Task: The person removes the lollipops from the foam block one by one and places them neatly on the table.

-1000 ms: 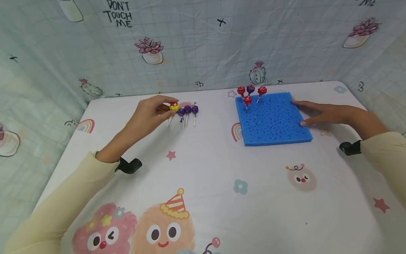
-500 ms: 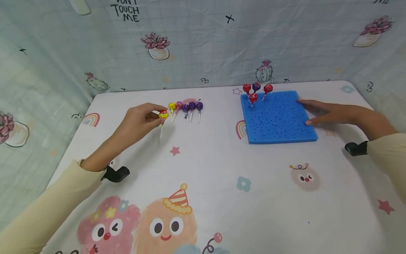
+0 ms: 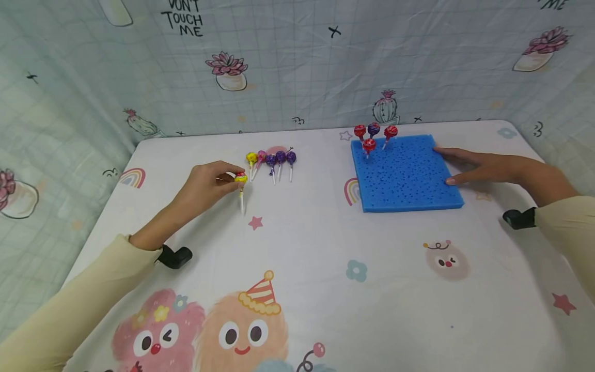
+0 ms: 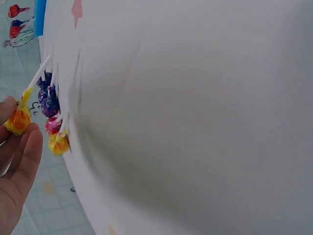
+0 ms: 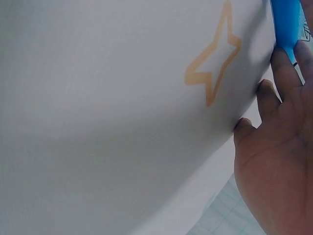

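Observation:
Between thumb and fingers, my left hand [image 3: 206, 185] pinches a yellow-and-red lollipop [image 3: 240, 178] by its wrapped head, the white stick pointing down. In the left wrist view that lollipop [image 4: 19, 119] shows yellow and orange. Just beyond it lie a yellow lollipop [image 3: 251, 158], a pink lollipop [image 3: 261, 157] and several purple lollipops [image 3: 280, 157] in a row. My right hand [image 3: 492, 166] rests with extended fingers against the right edge of a blue foam block [image 3: 406, 178]. Red lollipops [image 3: 390, 132] and a purple lollipop [image 3: 374, 129] stand upright in its far left corner.
A white table [image 3: 297, 232] with printed cartoon figures, stars and flowers carries everything. Behind it hangs a patterned curtain [image 3: 288, 62], close to the table's back edge. Dark wrist mounts [image 3: 175, 257] sit at both sleeves.
My left hand has drawn the yellow-and-red lollipop away from the row, toward me and slightly left, uncovering the yellow and pink ones. The right hand stays at the foam block.

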Available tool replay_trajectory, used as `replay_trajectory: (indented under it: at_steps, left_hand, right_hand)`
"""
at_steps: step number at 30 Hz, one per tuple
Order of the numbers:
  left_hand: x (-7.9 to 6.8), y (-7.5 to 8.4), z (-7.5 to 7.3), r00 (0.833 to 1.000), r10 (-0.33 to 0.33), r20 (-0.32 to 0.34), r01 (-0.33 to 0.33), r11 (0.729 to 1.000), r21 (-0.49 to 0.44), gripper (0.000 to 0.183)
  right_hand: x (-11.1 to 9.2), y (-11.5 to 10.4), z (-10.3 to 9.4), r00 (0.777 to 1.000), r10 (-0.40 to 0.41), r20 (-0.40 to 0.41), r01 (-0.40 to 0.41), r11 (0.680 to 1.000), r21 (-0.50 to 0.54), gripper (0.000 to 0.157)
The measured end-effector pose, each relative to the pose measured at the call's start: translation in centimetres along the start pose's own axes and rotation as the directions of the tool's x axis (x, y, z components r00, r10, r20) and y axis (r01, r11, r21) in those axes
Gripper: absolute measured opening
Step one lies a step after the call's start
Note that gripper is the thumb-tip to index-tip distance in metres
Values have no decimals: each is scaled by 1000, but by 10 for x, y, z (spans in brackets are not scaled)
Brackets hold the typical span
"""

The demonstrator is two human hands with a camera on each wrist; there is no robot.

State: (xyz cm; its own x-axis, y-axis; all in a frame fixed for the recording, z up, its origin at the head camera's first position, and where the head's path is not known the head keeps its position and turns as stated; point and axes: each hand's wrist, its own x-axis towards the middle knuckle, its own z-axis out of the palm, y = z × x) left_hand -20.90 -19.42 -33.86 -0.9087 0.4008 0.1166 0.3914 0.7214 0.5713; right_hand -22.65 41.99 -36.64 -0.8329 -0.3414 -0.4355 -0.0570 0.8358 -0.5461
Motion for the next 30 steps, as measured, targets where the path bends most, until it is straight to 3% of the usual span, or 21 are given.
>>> replay_trajectory:
  at_steps: [7, 17, 22, 30]
  left_hand:
    - [5, -6, 6, 1000, 20, 7, -20, 1000, -3, 30]
    - [14, -16, 7, 996, -22, 90, 17, 998, 57, 28]
    - [16, -19, 8, 992, -12, 123, 5, 998, 58, 29]
    - [18, -20, 13, 992, 1, 124, -7, 999, 49, 30]
  right_hand:
    - [0, 2, 1, 1000, -7, -8, 7, 1000, 3, 96]
    - [1, 1, 1, 1000, 3, -17, -4, 1000, -28, 97]
    - [3, 2, 2, 1000, 8, -19, -9, 1000, -24, 97]
    - [4, 7, 3, 999, 11, -30, -12, 999, -34, 97]
